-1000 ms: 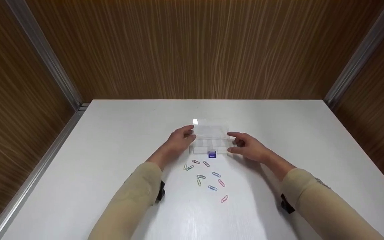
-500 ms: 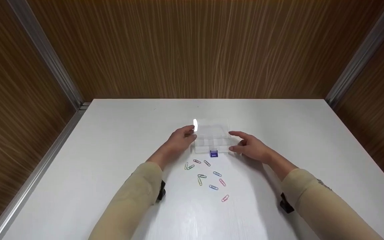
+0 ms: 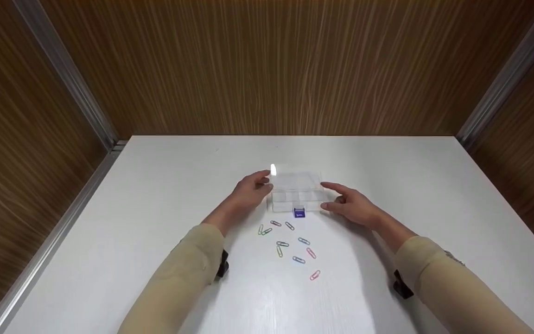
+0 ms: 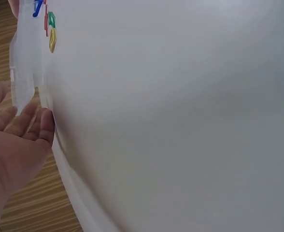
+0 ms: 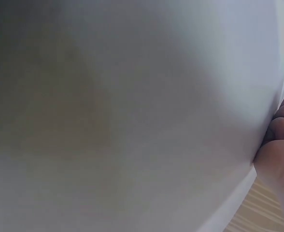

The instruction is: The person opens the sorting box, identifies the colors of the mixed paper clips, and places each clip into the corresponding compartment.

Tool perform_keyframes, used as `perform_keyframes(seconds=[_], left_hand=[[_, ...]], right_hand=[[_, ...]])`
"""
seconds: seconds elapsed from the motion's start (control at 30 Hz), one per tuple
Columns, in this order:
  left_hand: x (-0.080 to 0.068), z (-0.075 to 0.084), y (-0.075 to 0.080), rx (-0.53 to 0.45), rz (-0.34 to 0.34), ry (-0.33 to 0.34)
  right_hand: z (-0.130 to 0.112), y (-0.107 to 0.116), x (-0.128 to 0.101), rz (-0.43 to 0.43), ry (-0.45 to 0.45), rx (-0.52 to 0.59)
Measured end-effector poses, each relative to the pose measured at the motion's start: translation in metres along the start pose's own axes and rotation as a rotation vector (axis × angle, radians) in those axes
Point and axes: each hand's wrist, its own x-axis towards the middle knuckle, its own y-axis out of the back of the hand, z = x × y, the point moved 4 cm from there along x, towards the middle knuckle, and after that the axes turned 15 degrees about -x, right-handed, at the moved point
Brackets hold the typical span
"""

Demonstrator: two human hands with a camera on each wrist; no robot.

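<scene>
A small clear plastic box (image 3: 296,188) with a blue latch (image 3: 299,212) on its near side sits on the white table (image 3: 165,185). My left hand (image 3: 266,182) rests against the box's left side with relaxed fingers, thumb near the top edge. In the left wrist view that left hand (image 4: 21,140) lies palm up next to the box's edge (image 4: 26,67). My right hand (image 3: 332,194) touches the box's right side, index finger stretched out. In the blurred right wrist view only its fingers (image 5: 279,140) show. Several coloured paper clips (image 3: 290,243) lie scattered just in front of the box.
Wood-grain walls (image 3: 267,69) enclose the table on three sides, with metal strips (image 3: 67,79) in the corners. Both forearms wear beige sleeves (image 3: 188,273). White table surface stretches to the left and right of the hands.
Both hands stay at the box's sides. The view has shifted slightly, so everything sits a little higher and to the right; nothing was lifted.
</scene>
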Motion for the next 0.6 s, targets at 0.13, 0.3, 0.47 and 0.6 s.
perform_keyframes(seconds=[0.13,0.3,0.47,0.6], left_hand=[[-0.007,0.002,0.010,0.035,0.029,-0.010],[-0.019,-0.003,0.025,0.031,0.036,-0.014],[-0.030,-0.010,0.033,0.024,0.013,-0.021],[-0.038,-0.012,0.033,0.021,-0.032,-0.033]], right_hand=[[-0.001,0.000,0.000,0.014,0.006,-0.010],[0.000,0.000,0.001,0.011,0.011,0.002],[0.001,0.001,0.001,0.010,0.033,0.030],[0.002,0.001,0.000,-0.002,0.042,0.026]])
